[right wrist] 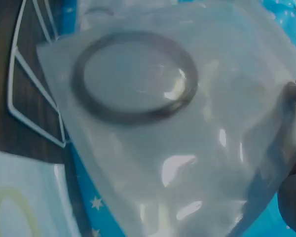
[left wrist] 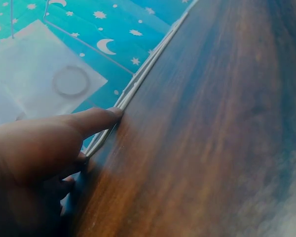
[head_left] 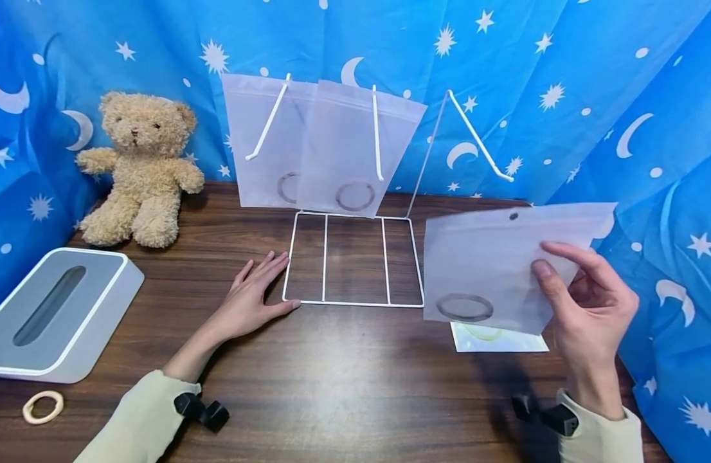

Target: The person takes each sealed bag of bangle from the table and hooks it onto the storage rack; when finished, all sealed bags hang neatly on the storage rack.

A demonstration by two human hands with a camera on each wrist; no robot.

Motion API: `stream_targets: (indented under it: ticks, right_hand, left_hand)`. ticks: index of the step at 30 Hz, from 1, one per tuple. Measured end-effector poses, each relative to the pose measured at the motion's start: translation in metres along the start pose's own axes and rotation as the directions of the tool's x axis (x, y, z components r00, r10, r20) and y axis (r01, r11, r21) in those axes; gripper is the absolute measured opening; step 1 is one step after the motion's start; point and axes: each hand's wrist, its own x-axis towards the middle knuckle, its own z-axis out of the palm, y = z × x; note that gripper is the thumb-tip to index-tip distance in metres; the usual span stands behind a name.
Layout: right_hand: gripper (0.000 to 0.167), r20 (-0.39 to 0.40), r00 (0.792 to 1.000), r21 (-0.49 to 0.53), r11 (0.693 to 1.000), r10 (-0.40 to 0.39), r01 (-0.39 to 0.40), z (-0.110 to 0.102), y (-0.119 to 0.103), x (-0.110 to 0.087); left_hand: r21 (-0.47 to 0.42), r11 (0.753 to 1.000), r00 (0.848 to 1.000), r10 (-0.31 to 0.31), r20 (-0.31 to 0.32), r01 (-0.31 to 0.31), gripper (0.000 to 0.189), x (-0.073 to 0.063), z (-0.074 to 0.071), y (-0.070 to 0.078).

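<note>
My right hand (head_left: 598,315) pinches a frosted zip bag (head_left: 483,257) by its right side between thumb and fingers, raised to the right of the white wire display rack (head_left: 355,303). A dark ring (right wrist: 138,117) shows through the bag's lower corner, and a small hang hole sits near its top edge. On the left, my left hand (head_left: 248,299) rests with fingers spread at the front left corner of the rack's base, its thumb (left wrist: 101,120) touching the wire. Two similar bags, one on the left (head_left: 257,173) and one in the middle (head_left: 341,141), hang on the rack's prongs, each with a ring inside.
The rack's right prong (head_left: 479,138) is bare. Below the held bag lies another bag (head_left: 500,344) with a yellowish ring. A teddy bear (head_left: 147,167), a grey-white tissue box (head_left: 101,321) and a beige ring (head_left: 28,411) are at left. A blue star-patterned curtain (head_left: 564,128) closes the back.
</note>
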Motion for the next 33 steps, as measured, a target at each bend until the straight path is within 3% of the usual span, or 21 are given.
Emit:
stream_targets:
  ticks: [7, 28, 33]
  right_hand:
    - [0.049, -0.015, 0.999, 0.018, 0.999, 0.038, -0.038, 0.008, -0.006, 0.005]
    - [0.051, -0.010, 0.998, 0.031, 0.997, 0.065, -0.065, 0.011, 0.006, 0.009]
    - [0.049, 0.010, 0.996, -0.031, 0.996, 0.089, -0.088, 0.016, 0.008, 0.013]
  left_hand:
    - [0.001, 1.000, 1.000, -0.001, 0.006, 0.001, 0.086, -0.001, 0.001, -0.001]
    - [0.017, 1.000, 1.000, -0.004, 0.004, 0.004, 0.086, -0.003, -0.001, -0.001]
    - [0.027, 1.000, 1.000, -0.005, 0.006, 0.004, 0.086, -0.002, -0.001, -0.001]
